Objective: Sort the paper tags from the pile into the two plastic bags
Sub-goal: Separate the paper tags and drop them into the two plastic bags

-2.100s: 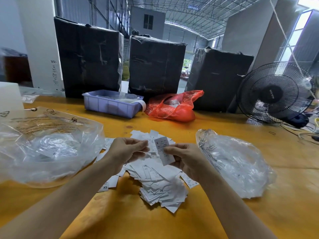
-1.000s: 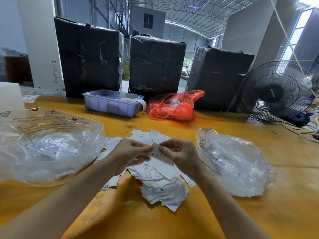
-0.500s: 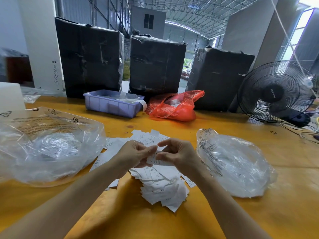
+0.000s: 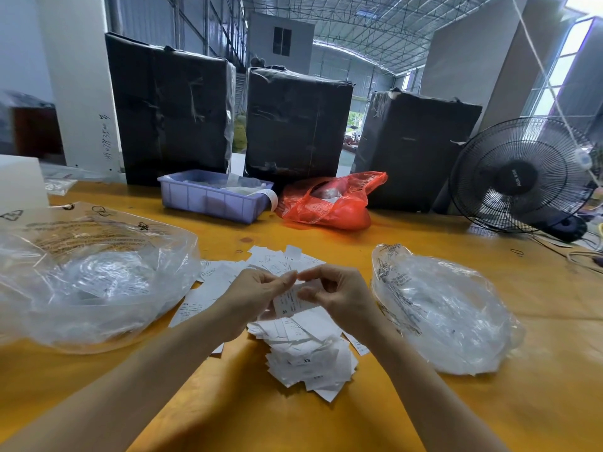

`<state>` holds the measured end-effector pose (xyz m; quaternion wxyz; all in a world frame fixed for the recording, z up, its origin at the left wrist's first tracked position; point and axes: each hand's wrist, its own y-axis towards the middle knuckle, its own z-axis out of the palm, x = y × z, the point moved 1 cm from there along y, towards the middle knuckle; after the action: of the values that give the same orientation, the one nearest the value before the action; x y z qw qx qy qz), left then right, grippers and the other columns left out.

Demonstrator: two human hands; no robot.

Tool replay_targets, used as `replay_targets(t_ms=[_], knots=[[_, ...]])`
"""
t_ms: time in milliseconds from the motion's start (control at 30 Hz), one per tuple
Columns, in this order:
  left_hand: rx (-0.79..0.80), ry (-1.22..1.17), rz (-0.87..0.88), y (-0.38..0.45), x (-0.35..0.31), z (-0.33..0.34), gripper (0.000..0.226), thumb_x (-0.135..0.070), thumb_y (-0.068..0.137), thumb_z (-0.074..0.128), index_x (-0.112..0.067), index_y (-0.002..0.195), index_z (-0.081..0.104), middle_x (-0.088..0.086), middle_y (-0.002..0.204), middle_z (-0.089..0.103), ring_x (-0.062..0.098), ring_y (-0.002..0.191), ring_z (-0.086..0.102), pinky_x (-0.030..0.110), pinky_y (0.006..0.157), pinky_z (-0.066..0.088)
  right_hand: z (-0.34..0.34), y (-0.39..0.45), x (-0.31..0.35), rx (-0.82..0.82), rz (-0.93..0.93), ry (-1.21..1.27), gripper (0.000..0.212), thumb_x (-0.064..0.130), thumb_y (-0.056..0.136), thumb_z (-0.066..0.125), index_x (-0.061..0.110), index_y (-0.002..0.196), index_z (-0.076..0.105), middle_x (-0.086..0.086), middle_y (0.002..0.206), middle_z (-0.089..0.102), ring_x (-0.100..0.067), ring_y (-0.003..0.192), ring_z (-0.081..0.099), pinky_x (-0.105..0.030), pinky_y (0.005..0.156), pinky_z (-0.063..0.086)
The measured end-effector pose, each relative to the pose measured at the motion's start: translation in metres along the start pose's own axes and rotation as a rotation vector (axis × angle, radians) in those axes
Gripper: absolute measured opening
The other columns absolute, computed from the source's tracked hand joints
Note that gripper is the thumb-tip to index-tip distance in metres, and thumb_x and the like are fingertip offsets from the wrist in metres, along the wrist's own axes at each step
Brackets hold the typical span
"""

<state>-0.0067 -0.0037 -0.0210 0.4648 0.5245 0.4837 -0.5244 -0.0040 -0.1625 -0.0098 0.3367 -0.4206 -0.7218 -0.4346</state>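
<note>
A pile of white paper tags (image 4: pixel 303 353) lies on the yellow table (image 4: pixel 293 425), spreading back to the far side of my hands. A large clear plastic bag (image 4: pixel 94 275) sits to the left and a smaller clear plastic bag (image 4: pixel 440 314) to the right, both holding some tags. My left hand (image 4: pixel 257 298) and my right hand (image 4: pixel 339 298) meet above the pile. Both pinch one white tag (image 4: pixel 288 303) between thumb and fingers; it hangs down, printed side toward me.
A purple plastic crate (image 4: pixel 212 199) and a red plastic bag (image 4: pixel 329 203) stand at the back of the table before three black wrapped bales (image 4: pixel 293 122). A black fan (image 4: pixel 522 174) stands at the right, with cables beside it.
The tag held up in my right hand came down to where both hands meet. Both hands now pinch it together. More loose tags show at the left of the pile.
</note>
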Motion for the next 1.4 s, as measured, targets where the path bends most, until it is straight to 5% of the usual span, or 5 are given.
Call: replay_targets(t_ms=[267,433,733,1233,1400], knots=[[-0.121,-0.131,-0.044,0.001,0.004,0.004,0.03,-0.039,0.084,0.062,-0.011,0.082,0.071,0.008,0.071,0.069,0.018,0.065,0.068,0.026,0.06,0.051,0.004,-0.001,0.0,-0.092,0.048,-0.013,0.041,0.026,0.078,0.075,0.01,0.112,0.057,-0.012,0.102,0.063,-0.027,0.091,0.064,-0.041,0.079,0.057],[-0.146,-0.276,-0.119,-0.003,0.003,0.008,0.032,-0.044,0.086,0.06,-0.013,0.09,0.067,0.006,0.081,0.066,0.021,0.084,0.062,0.029,0.064,0.045,0.015,-0.003,0.001,-0.058,0.04,0.007,0.044,0.016,0.077,0.077,0.004,0.116,0.061,-0.011,0.098,0.066,-0.025,0.086,0.067,-0.04,0.081,0.056],[-0.095,-0.263,-0.15,-0.005,0.004,0.013,0.036,-0.05,0.083,0.06,-0.016,0.092,0.067,0.004,0.085,0.068,0.026,0.096,0.063,0.031,0.067,0.044,0.006,0.0,0.002,-0.179,0.137,0.414,0.013,-0.001,0.086,0.063,0.011,0.091,0.066,-0.012,0.089,0.066,-0.018,0.078,0.066,-0.028,0.07,0.058],[-0.003,-0.267,-0.149,-0.008,0.0,0.016,0.036,-0.049,0.086,0.057,-0.02,0.103,0.07,0.008,0.095,0.067,0.021,0.091,0.06,0.029,0.068,0.045,0.005,-0.004,0.004,-0.073,0.111,0.42,0.018,0.0,0.081,0.069,-0.001,0.098,0.064,-0.018,0.08,0.068,-0.018,0.062,0.068,-0.023,0.056,0.054],[-0.095,-0.073,-0.033,-0.001,0.0,0.003,0.016,-0.028,0.077,0.073,-0.012,0.077,0.073,0.001,0.069,0.068,0.012,0.066,0.058,0.022,0.059,0.046,-0.002,-0.002,0.002,-0.138,0.063,0.272,0.011,-0.001,0.081,0.069,0.005,0.09,0.067,-0.018,0.076,0.068,-0.015,0.057,0.063,-0.022,0.055,0.054]])
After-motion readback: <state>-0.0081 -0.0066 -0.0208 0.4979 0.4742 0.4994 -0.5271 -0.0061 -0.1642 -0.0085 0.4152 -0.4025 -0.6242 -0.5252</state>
